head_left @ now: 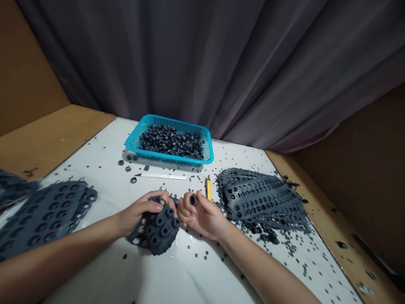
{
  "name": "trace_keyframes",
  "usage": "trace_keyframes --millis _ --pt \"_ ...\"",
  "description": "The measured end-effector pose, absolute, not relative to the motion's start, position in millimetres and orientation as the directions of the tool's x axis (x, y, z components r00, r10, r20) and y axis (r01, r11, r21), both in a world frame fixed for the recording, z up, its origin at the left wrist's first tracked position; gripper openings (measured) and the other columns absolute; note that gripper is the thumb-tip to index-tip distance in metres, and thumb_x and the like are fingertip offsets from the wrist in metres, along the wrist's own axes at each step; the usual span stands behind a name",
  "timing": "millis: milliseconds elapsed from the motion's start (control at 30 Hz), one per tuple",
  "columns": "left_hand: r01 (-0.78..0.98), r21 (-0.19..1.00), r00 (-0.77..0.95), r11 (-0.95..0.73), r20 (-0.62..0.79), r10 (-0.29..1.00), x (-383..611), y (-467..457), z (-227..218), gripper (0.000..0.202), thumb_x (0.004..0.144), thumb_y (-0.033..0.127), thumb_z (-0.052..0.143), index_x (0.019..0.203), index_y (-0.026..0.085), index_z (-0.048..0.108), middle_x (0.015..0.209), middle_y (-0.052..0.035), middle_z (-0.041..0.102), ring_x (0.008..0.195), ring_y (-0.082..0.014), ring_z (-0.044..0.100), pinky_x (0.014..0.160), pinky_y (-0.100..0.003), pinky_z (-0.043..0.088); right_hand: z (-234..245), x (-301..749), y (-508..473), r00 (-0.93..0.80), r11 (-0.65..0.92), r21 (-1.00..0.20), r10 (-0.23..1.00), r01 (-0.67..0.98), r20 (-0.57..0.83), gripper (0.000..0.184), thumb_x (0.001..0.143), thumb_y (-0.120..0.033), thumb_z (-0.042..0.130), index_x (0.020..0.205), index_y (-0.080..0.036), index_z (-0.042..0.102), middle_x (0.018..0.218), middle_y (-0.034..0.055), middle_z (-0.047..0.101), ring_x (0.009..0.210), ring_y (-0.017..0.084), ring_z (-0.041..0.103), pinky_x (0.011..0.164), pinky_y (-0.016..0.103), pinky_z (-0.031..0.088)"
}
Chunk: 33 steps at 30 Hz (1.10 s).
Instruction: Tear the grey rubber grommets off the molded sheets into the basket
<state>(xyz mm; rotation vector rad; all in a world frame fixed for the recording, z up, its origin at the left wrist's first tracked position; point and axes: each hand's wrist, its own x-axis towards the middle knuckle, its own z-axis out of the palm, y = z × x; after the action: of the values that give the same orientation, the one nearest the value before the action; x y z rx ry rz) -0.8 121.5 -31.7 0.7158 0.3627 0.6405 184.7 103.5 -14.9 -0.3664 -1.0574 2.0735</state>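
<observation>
A dark grey molded rubber sheet [161,231] with rows of raised ring-shaped parts is bent over in my left hand [147,209], whose fingers grip its upper edge. Close beside it, my right hand [201,214] is closed with a small black rubber bushing [194,200] between thumb and curled fingers. The sheet's right edge comes up against the right fingers; I cannot tell whether they touch it. Part of the sheet has open holes on its left side.
Behind the hands stands a blue basket [169,159] of loose rubber parts. A white pen-like tool [164,176] and a yellow-handled cutter [209,190] lie before it. Uncut-looking sheets [47,211] are at left, perforated sheets [262,196] at right. Small black discs litter the white tabletop [104,274].
</observation>
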Motion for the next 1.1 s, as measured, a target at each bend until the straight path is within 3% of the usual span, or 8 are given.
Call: trace_keyframes --millis 167,267,367,567,667,767,1000,1100 --pt "-0.391 0.761 0.698 0.518 -0.122 0.706 -1 122 -30 0.01 0.068 0.022 0.06 0.071 0.015 0.053 0.087 -0.0071 0.064 0.08 -0.0224 0.059 0.072 -0.034 0.045 19 200 148 -0.523 0.244 -0.964 0.838 0.103 0.157 0.029 0.091 -0.042 0.04 0.077 -0.018 0.048 0.073 0.0016 0.044 0.071 0.015 0.043 0.066 0.028 0.034" --pt "-0.358 0.812 0.666 0.46 -0.123 0.736 -3 122 -29 0.013 0.069 0.021 0.061 0.076 0.016 0.052 0.102 -0.0083 0.06 0.09 -0.0241 0.057 0.079 -0.036 0.043 35 206 199 -0.403 0.484 -0.718 0.864 0.501 0.301 0.02 0.09 -0.034 0.041 0.08 -0.017 0.048 0.073 0.0016 0.046 0.073 0.016 0.044 0.072 0.03 0.035" --pt "-0.341 0.867 0.638 0.364 -0.071 0.767 -4 121 -28 0.015 0.07 0.023 0.061 0.075 0.017 0.049 0.109 -0.0082 0.055 0.097 -0.0252 0.053 0.082 -0.037 0.042 33 209 242 -0.344 0.431 -0.442 0.9 0.787 0.266 0.012 0.086 -0.022 0.044 0.089 -0.015 0.053 0.086 0.0055 0.054 0.085 0.019 0.047 0.084 0.034 0.035" --pt "-0.243 0.95 0.544 0.197 -0.035 0.838 -5 118 -29 0.017 0.074 0.027 0.061 0.084 0.019 0.051 0.104 -0.0038 0.052 0.094 -0.0208 0.05 0.082 -0.031 0.041 27 208 237 -0.323 0.412 -0.374 0.905 0.831 0.278 0.035 0.077 -0.025 0.056 0.111 -0.017 0.054 0.125 0.013 0.042 0.118 0.031 0.03 0.097 0.047 0.025" --pt "-0.18 0.946 0.613 0.268 -0.106 0.783 -7 116 -25 0.035 0.072 0.029 0.062 0.104 0.021 0.05 0.101 -0.0042 0.054 0.094 -0.0222 0.051 0.082 -0.033 0.041 38 198 191 -0.503 0.639 -0.415 0.768 0.648 0.397 0.019 0.084 -0.026 0.047 0.099 -0.017 0.054 0.107 0.0093 0.052 0.104 0.023 0.044 0.091 0.038 0.034" --pt "-0.139 0.92 0.672 0.366 -0.184 0.717 -11 116 -22 0.049 0.066 0.025 0.061 0.112 0.019 0.046 0.098 -0.0037 0.056 0.097 -0.0245 0.05 0.083 -0.033 0.039 45 187 142 -0.634 0.705 -0.464 0.699 0.535 0.331 0.017 0.085 -0.033 0.047 0.087 -0.017 0.051 0.083 0.0041 0.053 0.081 0.018 0.048 0.075 0.032 0.037" --pt "0.083 0.975 0.639 0.205 -0.21 0.74 -5 113 -25 0.016 0.079 0.029 0.051 0.088 0.017 0.057 0.086 -0.0012 0.057 0.085 -0.0188 0.049 0.075 -0.028 0.038 30 185 102 -0.655 0.634 -0.451 0.744 0.628 0.134 0.022 0.083 -0.039 0.052 0.083 -0.018 0.046 0.078 0.0047 0.052 0.072 0.019 0.045 0.066 0.031 0.031" --pt "0.112 0.979 0.626 0.168 -0.201 0.754 -2 112 -23 0.022 0.082 0.037 0.05 0.081 0.016 0.056 0.078 -0.0008 0.056 0.076 -0.0161 0.049 0.068 -0.025 0.039 31 186 103 -0.62 0.594 -0.444 0.778 0.671 0.105 0.023 0.081 -0.039 0.054 0.079 -0.018 0.043 0.075 0.0042 0.051 0.069 0.018 0.044 0.063 0.03 0.03"
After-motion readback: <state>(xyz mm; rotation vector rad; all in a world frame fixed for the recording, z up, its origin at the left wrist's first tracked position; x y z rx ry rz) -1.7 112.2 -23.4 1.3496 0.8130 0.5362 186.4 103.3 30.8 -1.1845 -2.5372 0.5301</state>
